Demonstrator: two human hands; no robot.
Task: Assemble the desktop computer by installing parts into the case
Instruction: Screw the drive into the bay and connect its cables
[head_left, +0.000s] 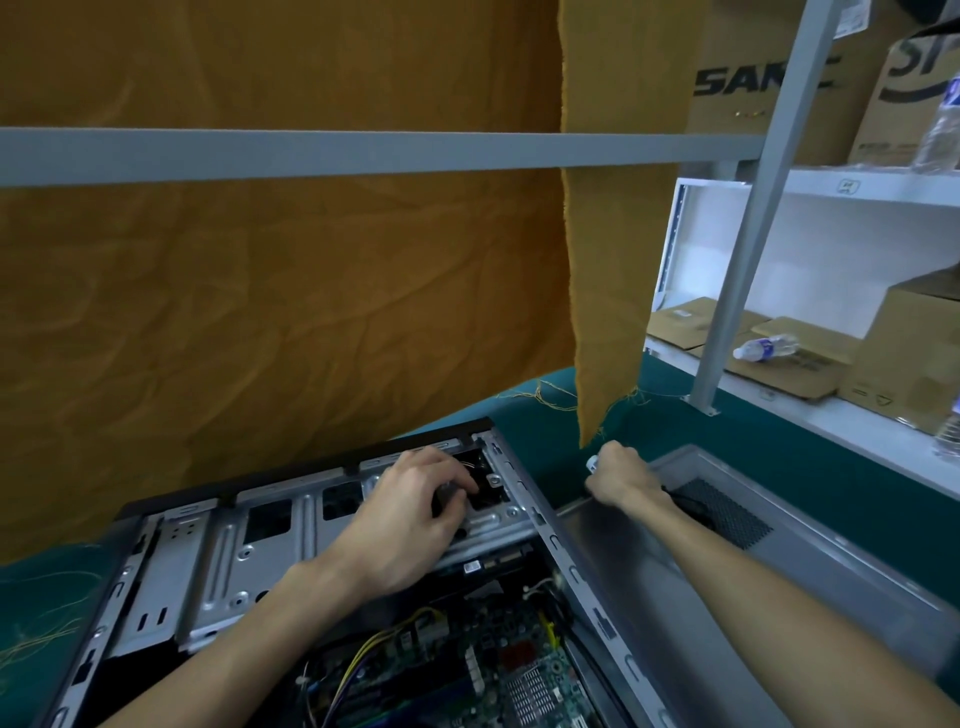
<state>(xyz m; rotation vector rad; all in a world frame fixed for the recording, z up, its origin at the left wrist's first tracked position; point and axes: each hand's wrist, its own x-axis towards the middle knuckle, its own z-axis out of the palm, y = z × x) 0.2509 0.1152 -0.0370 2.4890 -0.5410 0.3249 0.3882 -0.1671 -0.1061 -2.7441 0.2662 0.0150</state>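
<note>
The left hand sits deep at the far end of the open case, fingers curled round a small dark part that it presses toward the black opening just beyond its fingertips. What that part is I cannot say for certain; it looks like a small fan or connector block, mostly hidden under the fingers. The opening lies directly ahead of this grip, touching or nearly so, and the case's long axis runs from the near left corner away to the far right, so the part faces outward toward the case's far wall.

The right hand is outside the case, beyond its right wall, closed round a pale-tipped tool, probably a screwdriver, tip pointing left toward the left hand. The motherboard lies nearer the body than both grips. The left hand is much the nearer to the mounting spot.
</note>
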